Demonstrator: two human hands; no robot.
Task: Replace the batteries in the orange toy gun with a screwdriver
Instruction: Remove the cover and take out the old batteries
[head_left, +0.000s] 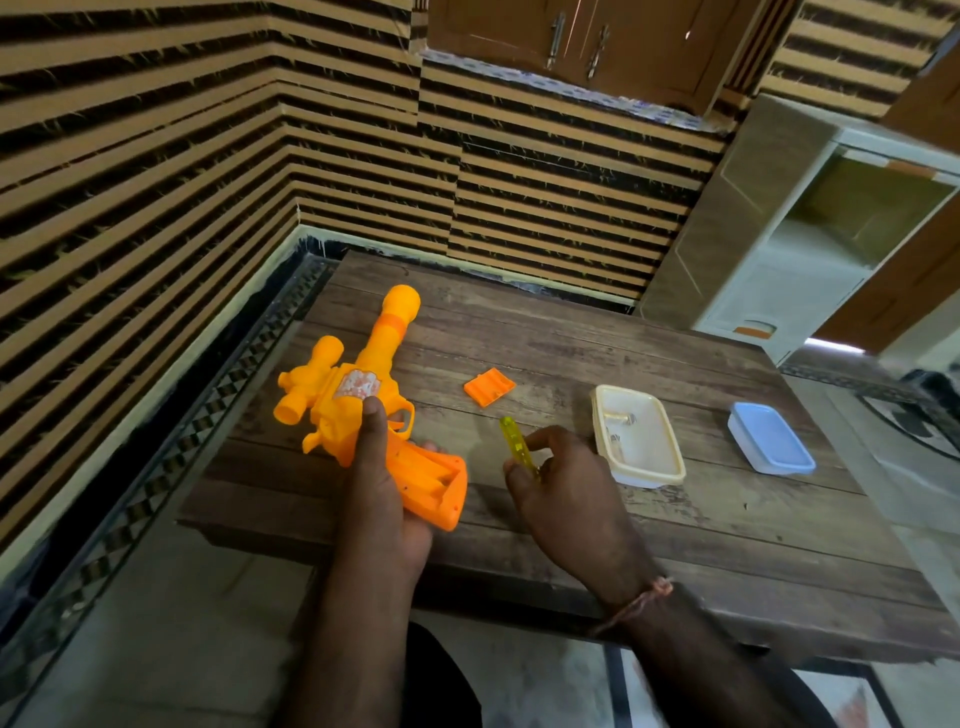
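The orange toy gun (358, 384) lies on the wooden table (597, 343), barrel pointing away from me. My left hand (382, 483) grips its handle, thumb up along the body. The battery compartment (434, 480) in the handle is uncovered and looks empty. Its orange cover (489, 386) lies loose on the table to the right. My right hand (566, 488) pinches a yellow-handled screwdriver (516, 447), held just above the table between the gun and a cream tray (641, 470). Inside that tray lie batteries (621, 418).
A blue-lidded container (771, 437) sits right of the tray. Striped walls close in at left and behind the table. A white cabinet (789, 270) stands at the back right. The table's near edge is just below my wrists.
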